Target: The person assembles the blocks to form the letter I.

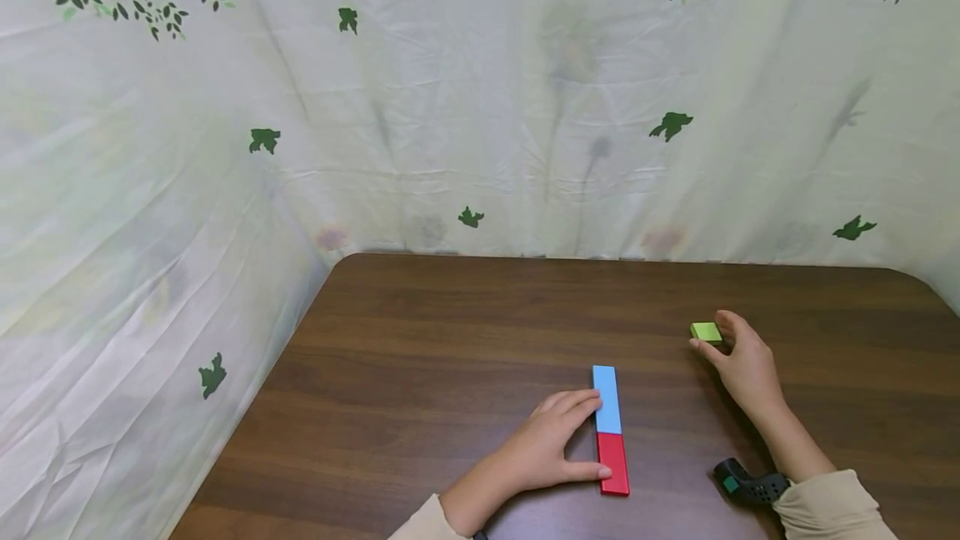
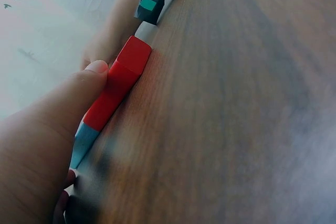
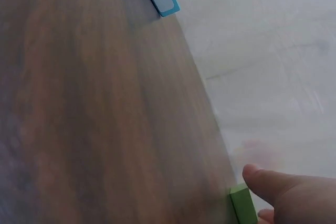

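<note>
A light blue block [image 1: 607,400] and a red block [image 1: 613,464] lie end to end on the brown table. At their left side is my left hand [image 1: 538,447]. Its thumb touches the red block, seen closely in the left wrist view [image 2: 118,80], while its fingertips meet the edge of the blue one. Farther back on the right, my right hand [image 1: 750,367] pinches a small green block [image 1: 705,332], with the thumb at its front corner and the fingers at its right. Part of the green block [image 3: 243,204] shows beside the thumb in the right wrist view.
A dark wrist device [image 1: 750,486] sits at my right wrist, close to the table. Wood-grain tabletop [image 1: 450,323] spans the area around the blocks. A pale curtain with leaf and bird prints [image 1: 480,107] hangs behind the table's back edge and along the left.
</note>
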A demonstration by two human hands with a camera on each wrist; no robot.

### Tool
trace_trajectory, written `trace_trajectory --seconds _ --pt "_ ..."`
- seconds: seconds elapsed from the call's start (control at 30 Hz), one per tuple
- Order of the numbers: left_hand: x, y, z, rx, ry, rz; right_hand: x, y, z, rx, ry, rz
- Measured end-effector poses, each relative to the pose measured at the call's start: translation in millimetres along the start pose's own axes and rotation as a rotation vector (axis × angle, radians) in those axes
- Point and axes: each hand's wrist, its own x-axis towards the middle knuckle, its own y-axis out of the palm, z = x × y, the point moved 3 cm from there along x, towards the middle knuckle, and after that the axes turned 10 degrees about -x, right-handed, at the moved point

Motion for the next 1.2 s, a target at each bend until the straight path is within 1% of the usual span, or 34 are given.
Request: trace_trajectory --seconds 0.13,0.3,0.53,0.77,1.2 --pt "-0.1 0.0 0.0 -0.001 0.0 -0.001 -0.4 3.0 -2.4 -0.009 0.018 0.026" --pt "-0.3 -0.3 -0.1 -0.002 0.002 -0.003 -0.2 5.7 -3.1 -0.048 0.026 0.042" --pt "-0.3 -0.1 0.2 -0.002 0.008 -0.001 0.0 5.5 -1.6 -0.066 0.037 0.032" --pt "0.0 0.4 1.0 0.005 0.007 -0.012 0.8 4.7 0.8 -0.068 0.005 0.02" --pt "-0.2 0.2 0.6 -0.015 -0.015 0.008 1.5 3.6 6.0 -0.032 -0.04 0.014"
